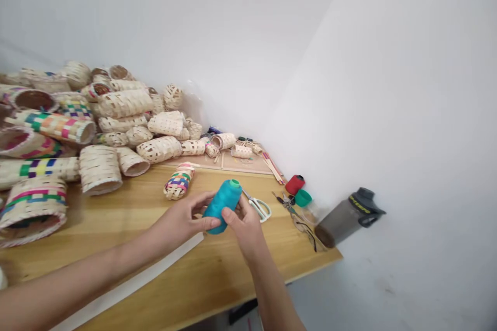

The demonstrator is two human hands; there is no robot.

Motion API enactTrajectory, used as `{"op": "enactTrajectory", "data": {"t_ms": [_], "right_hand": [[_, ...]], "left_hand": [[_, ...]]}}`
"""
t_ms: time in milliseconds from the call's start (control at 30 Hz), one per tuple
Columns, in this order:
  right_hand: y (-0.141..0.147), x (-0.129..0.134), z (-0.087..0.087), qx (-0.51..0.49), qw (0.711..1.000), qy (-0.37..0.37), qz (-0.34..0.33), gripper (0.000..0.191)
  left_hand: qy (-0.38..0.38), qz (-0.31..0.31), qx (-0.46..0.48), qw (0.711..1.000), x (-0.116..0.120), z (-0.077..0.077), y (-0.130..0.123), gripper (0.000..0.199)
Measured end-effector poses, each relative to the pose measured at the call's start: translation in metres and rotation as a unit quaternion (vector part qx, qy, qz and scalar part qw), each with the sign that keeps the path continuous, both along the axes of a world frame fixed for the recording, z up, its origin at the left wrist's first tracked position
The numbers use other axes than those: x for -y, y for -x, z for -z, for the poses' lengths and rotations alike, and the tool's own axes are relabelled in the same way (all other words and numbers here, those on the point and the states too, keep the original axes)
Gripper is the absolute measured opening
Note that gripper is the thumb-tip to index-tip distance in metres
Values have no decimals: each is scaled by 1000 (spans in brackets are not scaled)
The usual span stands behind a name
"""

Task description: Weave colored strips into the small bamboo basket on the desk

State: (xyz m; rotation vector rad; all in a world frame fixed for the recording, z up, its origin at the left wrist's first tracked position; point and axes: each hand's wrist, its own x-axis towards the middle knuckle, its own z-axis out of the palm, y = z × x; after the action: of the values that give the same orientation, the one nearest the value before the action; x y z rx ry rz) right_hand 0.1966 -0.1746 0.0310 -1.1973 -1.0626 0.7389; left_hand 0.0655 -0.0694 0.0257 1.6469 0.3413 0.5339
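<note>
A teal spool of thread [222, 204] with a green top is tilted just above the wooden table [202, 279]. My left hand [186, 220] grips its lower left side with thumb and fingers. My right hand [245, 227] touches the spool's lower right side with its fingertips. A small multicoloured woven basket [178, 182] lies on its side just behind my left hand. White-handled scissors [258, 207] lie right of the spool.
A big heap of woven baskets [77, 124], plain and coloured, fills the table's left and back. A red spool [294, 184], a green spool [303, 198] and a grey bottle [345, 220] lie near the right edge by the wall. A white strip [128, 284] lies under my left arm.
</note>
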Motion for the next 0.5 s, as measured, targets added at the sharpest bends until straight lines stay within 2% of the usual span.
{"op": "enactTrajectory", "data": {"t_ms": [67, 133, 200, 233, 300, 400, 500], "right_hand": [[1, 2, 2, -10, 1000, 15, 11, 40], [0, 4, 2, -12, 999, 34, 27, 41], [-3, 4, 4, -8, 998, 46, 39, 42], [-5, 4, 4, -6, 998, 47, 40, 42], [-7, 5, 7, -11, 998, 44, 35, 40], [-10, 6, 13, -56, 998, 40, 17, 36], [-13, 6, 19, -118, 991, 55, 7, 38]], "left_hand": [[-100, -33, -68, 992, -1, -6, 7, 43], [-202, -74, -118, 969, -1, -13, 12, 26], [-267, -90, -127, 951, 1, -18, 13, 24], [-276, -85, -120, 950, 2, -19, 12, 25], [-223, -57, -96, 969, 4, -20, 10, 24], [-70, -32, -51, 996, 3, -19, 9, 25], [37, -53, -10, 998, -5, -20, 14, 25]]}}
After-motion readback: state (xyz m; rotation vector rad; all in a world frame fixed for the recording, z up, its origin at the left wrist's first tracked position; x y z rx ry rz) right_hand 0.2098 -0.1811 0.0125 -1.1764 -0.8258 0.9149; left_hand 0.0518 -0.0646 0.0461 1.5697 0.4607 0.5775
